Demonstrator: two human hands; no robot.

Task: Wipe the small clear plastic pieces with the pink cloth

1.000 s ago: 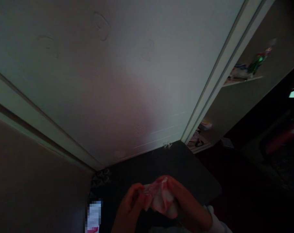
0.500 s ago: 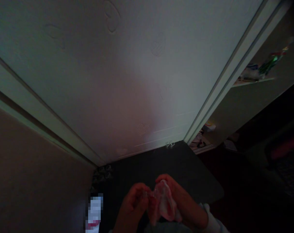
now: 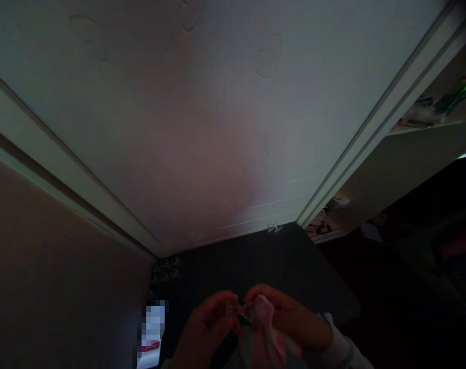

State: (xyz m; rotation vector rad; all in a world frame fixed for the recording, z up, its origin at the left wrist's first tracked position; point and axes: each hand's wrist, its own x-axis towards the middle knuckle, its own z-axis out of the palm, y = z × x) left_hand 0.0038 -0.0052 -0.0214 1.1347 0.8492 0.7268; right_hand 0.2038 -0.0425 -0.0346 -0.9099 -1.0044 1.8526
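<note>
At the bottom centre, my left hand [image 3: 213, 323] pinches one end of a small clear glass-like object [image 3: 245, 310]. My right hand [image 3: 290, 315] is closed around a pink and white cloth [image 3: 269, 328], which covers the other end of the clear object. The cloth hangs down below my right hand. Both hands are close together above the dark table top [image 3: 256, 261]. The picture is dim, so the fingertips are partly hard to make out.
Small clear items [image 3: 274, 228] stand at the table's back edge, and several more [image 3: 167, 269] at its left corner. A pale wall panel [image 3: 179, 143] rises behind. A blurred bright patch [image 3: 152, 333] lies lower left. Shelves with objects [image 3: 425, 113] are on the right.
The cloth has shifted on the clear object and now hangs lower, showing more of the clear middle. Both hands remain close together. The view has turned slightly.
</note>
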